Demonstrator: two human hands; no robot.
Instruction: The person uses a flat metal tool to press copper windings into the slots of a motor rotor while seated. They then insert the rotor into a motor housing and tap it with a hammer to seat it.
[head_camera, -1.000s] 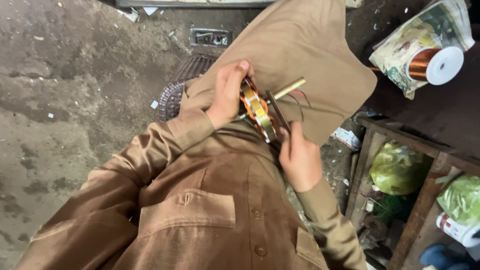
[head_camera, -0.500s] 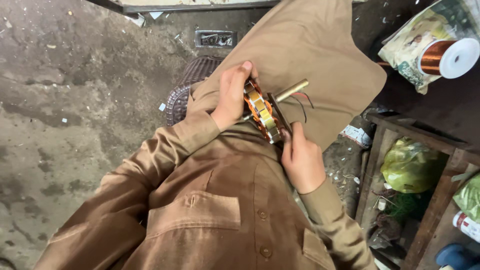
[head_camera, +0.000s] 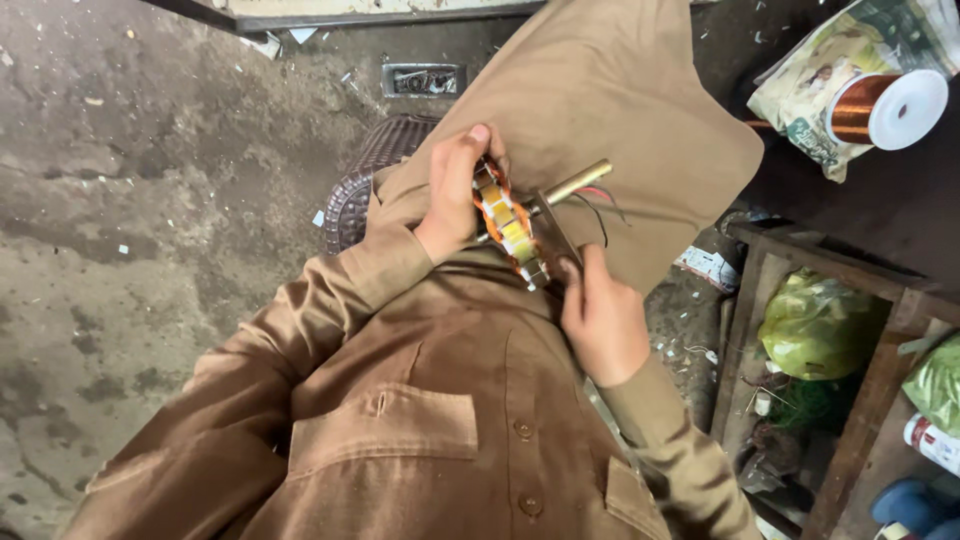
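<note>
A round motor stator (head_camera: 512, 228) with orange-copper windings and yellow insulation rests on my lap, seen edge-on. A brass-coloured shaft (head_camera: 577, 182) sticks out of it to the upper right, with thin red and black wires (head_camera: 600, 205) trailing beside it. My left hand (head_camera: 452, 192) wraps the stator's left side, thumb over the top rim. My right hand (head_camera: 600, 315) grips its lower right edge from below. I wear a brown shirt and trousers.
A spool of copper wire (head_camera: 885, 108) lies on a printed bag (head_camera: 830, 75) at upper right. A wooden crate (head_camera: 860, 380) with green plastic bags (head_camera: 815, 325) stands at right. A dark woven stool (head_camera: 360, 185) shows under my leg. Stained concrete floor (head_camera: 130, 220) spreads left.
The view has shifted slightly. Both hands keep their hold on the stator, with only small adjustments of the fingers.
</note>
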